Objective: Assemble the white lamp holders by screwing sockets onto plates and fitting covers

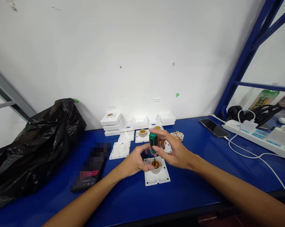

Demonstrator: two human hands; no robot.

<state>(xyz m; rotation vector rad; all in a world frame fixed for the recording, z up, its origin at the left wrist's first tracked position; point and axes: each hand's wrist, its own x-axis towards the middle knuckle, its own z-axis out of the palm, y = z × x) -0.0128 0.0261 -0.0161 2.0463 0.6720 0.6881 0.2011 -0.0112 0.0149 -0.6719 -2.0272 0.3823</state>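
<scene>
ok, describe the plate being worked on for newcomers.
On the blue table, find the right hand holding a green screwdriver. Below is a square white plate with a gold-lined socket; unlike its neighbours, it sits nearest the table's front edge, under the screwdriver.

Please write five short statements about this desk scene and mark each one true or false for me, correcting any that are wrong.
1. The right hand holds a green-and-black screwdriver. True.
2. The screwdriver's shaft points down into the round socket on the nearest white plate. True.
3. The left hand rests on the black plastic bag. False: it is at the socket, with its thumb beside the rim.
4. The power strip lies at the left end of the desk. False: it lies on the right.
5. The stack of white boxes stands at the back of the blue desk, by the wall. True.
</scene>
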